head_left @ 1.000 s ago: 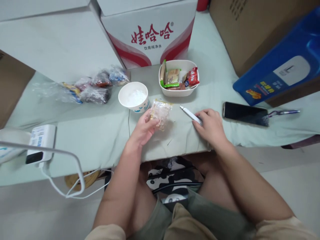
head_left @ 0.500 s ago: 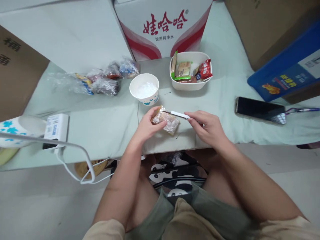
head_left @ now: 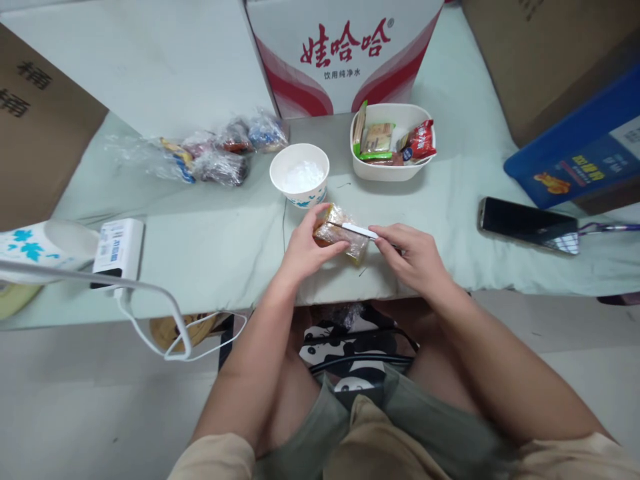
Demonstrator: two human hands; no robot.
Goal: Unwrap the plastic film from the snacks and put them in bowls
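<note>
My left hand [head_left: 311,245] grips a snack in clear, shiny plastic wrap [head_left: 354,248], fingers at its far left corner and thumb across its near side. The packet is golden-yellow at its ends and rests at the table's front. In my right hand [head_left: 407,253] a slim white-handled knife [head_left: 356,229] is pinched between thumb and fingers. Its thin dark tip points left and lies over the top of the wrap; whether it has cut in, I cannot tell. Just behind the packet stands a paper cup [head_left: 306,197] with white, crumpled-looking contents.
A white bowl [head_left: 385,173] of packaged snacks stands behind on the right. Several wrapped items [head_left: 220,167] lie back left. A phone [head_left: 527,225] is at right, a white charger [head_left: 119,250] with cables at left. A red-and-white carton [head_left: 345,60] stands at the back.
The packet has turned slightly in my left hand, and my left thumb reaches further across it. The knife stays over the wrap. The whole view has shifted a little.
</note>
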